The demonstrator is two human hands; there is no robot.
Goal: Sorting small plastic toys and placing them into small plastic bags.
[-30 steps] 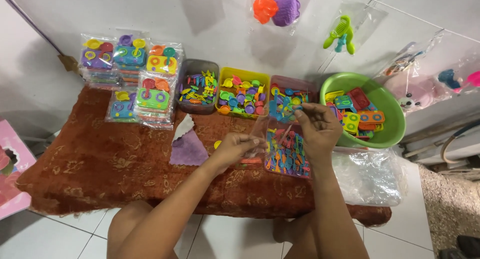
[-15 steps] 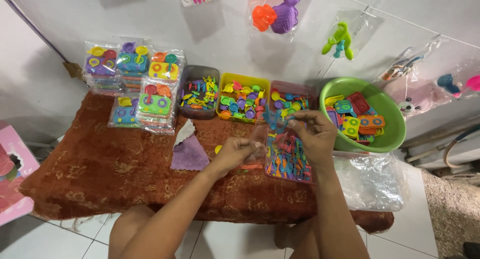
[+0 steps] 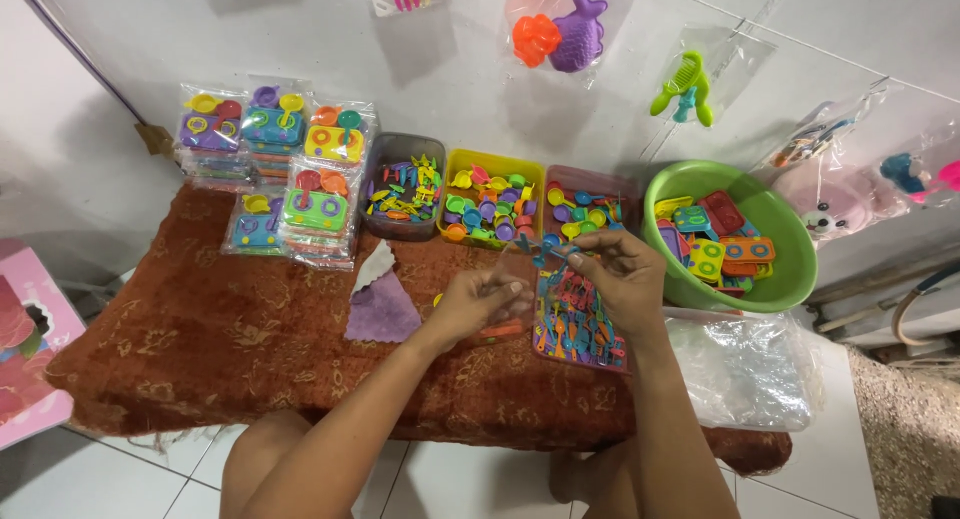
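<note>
Finished toy packs [image 3: 285, 174] stacked at the worktop's far left corner; trays [image 3: 492, 201] and green basin [image 3: 790, 269] well stocked — left hand [image 3: 478, 304] and right hand [image 3: 620, 277] fingers pinching a clear bag [image 3: 515, 279] mid-worktop, filling unfinished

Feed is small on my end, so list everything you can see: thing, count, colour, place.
Cloth: one, rust-brown, covers the low table.
Packed toy sets: several clear bags, mixed colours, back left.
Trays: three, grey, yellow and pink, back centre, full of small plastic pieces.
Bowl: one, green, right, holds toy stoves.
Purple rag: one, centre.
Bag of small pieces: one, clear, under the hands.
Empty bags: a pile, clear, right edge.
Hanging toy bags: several, on the wall.
Left hand: holds a clear bag.
Right hand: pinches a small blue piece.
</note>
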